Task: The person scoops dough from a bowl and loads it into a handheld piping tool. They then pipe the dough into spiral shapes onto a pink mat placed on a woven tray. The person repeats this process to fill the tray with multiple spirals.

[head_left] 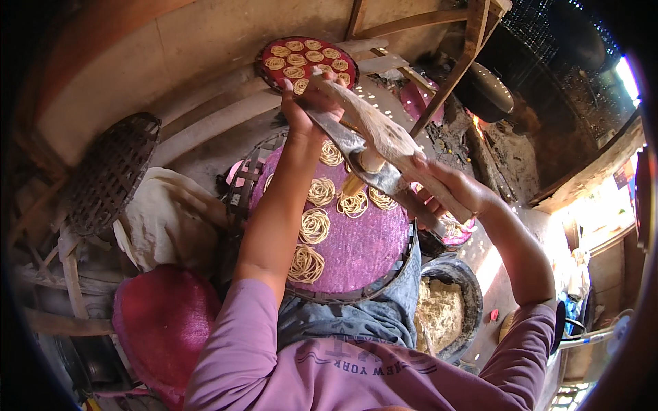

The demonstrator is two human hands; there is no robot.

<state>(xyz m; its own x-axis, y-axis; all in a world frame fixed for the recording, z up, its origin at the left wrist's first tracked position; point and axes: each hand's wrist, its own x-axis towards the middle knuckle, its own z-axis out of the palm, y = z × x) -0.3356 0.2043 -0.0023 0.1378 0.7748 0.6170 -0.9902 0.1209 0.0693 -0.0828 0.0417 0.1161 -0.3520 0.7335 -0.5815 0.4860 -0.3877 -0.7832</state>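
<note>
Both my hands squeeze a two-handled wooden noodle press (391, 140) above the tray. My left hand (308, 113) is wrapped round its far left end, and my right hand (449, 186) is closed round the handles at its near right end. Pale yellow noodle strands (352, 185) hang from beneath the press, ending in a coil on the tray. The round woven tray (367, 257), with a purple-pink mesh lining, rests on my lap. Several noodle coils (314, 226) lie along its left and far part; the press and my arms hide some of its surface.
Another tray (261, 60) of noodle coils stands at the far side. A dark tub (474, 294) of doughy mass sits near my right leg. On the left are a red-pink round mat (157, 322), pale cloth (175, 216) and a woven basket (113, 171). A blackened pot (490, 92) stands by a fire.
</note>
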